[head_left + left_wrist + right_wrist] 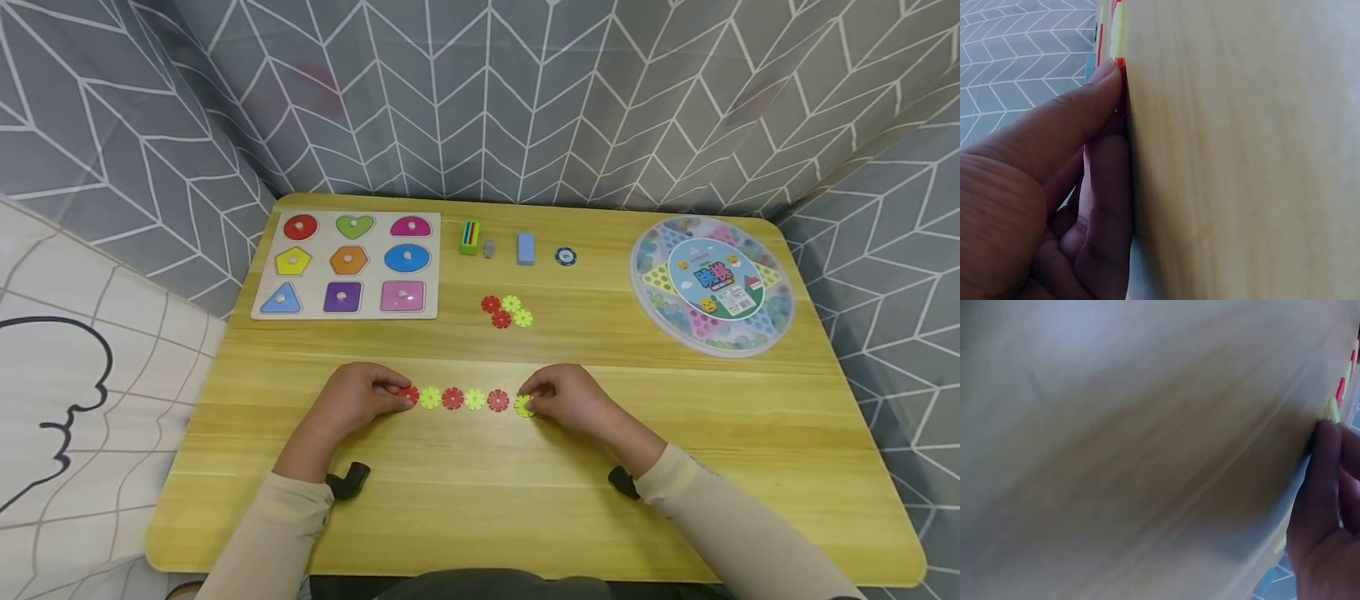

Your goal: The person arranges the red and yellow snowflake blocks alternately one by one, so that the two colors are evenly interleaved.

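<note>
A row of red and yellow-green snowflake discs [463, 399] lies flat on the wooden table [525, 517], joined edge to edge. My left hand [366, 397] pinches the red disc [409, 394] at the row's left end; the left wrist view shows the thumb [1094, 94] pressed on that red disc [1120, 62]. My right hand [564, 398] pinches the yellow-green disc [522, 406] at the right end, and the right wrist view shows its fingertips [1329, 450] against that disc [1332, 409]. A small loose cluster of red and yellow-green discs [507, 311] lies farther back.
A shape-peg puzzle board [347, 264] sits at the back left. A round marble game case [712, 283] stands at the back right. Between them lie a green block with coloured sticks [469, 237], a small grey piece [489, 248], a blue block [526, 248] and a dark chip [566, 256].
</note>
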The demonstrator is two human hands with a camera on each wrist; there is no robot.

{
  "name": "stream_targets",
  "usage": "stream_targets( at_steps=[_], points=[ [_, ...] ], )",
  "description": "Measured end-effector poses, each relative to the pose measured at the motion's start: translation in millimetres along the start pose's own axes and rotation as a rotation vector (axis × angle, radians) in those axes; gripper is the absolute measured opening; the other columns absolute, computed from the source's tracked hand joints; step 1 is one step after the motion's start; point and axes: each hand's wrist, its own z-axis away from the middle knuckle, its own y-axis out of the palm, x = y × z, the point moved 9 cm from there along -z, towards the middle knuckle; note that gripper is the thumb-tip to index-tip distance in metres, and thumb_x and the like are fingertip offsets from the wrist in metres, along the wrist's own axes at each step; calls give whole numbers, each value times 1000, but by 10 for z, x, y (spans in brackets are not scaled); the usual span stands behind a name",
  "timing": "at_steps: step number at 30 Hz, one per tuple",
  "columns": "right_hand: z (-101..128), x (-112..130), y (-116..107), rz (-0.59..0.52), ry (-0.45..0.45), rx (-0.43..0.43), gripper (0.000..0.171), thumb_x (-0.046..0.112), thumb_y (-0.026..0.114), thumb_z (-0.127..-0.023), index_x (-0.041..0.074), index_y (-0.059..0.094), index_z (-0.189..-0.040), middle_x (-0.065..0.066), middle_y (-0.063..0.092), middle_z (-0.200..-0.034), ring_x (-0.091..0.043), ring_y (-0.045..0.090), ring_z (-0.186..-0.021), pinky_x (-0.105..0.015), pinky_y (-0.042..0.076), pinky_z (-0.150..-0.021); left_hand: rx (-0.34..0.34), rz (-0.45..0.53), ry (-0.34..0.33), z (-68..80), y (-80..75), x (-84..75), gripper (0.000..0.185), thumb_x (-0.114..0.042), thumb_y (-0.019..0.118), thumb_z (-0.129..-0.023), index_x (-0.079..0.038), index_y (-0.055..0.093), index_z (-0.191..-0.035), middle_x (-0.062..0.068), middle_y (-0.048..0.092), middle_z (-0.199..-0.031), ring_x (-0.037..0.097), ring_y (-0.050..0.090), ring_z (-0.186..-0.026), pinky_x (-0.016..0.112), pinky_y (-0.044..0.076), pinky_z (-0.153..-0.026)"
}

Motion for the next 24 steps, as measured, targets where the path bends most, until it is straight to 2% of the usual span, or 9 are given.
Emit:
stream_targets(
  at_steps=[8,15,20,24],
  points=[
    [-2,149,-9,244,-109,-104,8,6,83,-86,8,78,-92,5,66,-81,-9,60,-76,-32,53,-74,0,2,-6,5,1,-7,26,-21,89,-85,-10,81,-107,-3,71,-86,15,64,-78,33,54,-74],
    [-83,169,-71,267,-95,-120,11,11,84,-87,11,73,-86,6,65,-78,-9,60,-73,-31,53,-71,3,12,-13,12,3,-10,25,-21,88,-85,-9,81,-107,-3,71,-86,15,63,-77,33,54,-73],
    [-358,313,-293,288,-66,-138,7,13,78,-94,6,75,-92,-1,69,-84,-16,63,-78,-35,54,-75,4,13,-12,12,1,1,25,-21,88,-85,-10,81,-107,-3,71,-86,16,63,-77,33,54,-74],
    [-711,439,-454,392,-74,-170,20,17,76,-96,1,76,-107,-8,69,-94,-23,64,-87,-40,53,-82,-2,16,-10,4,9,18,25,-21,89,-85,-10,81,-106,-3,71,-86,15,64,-77,33,54,-74]
  ],
)
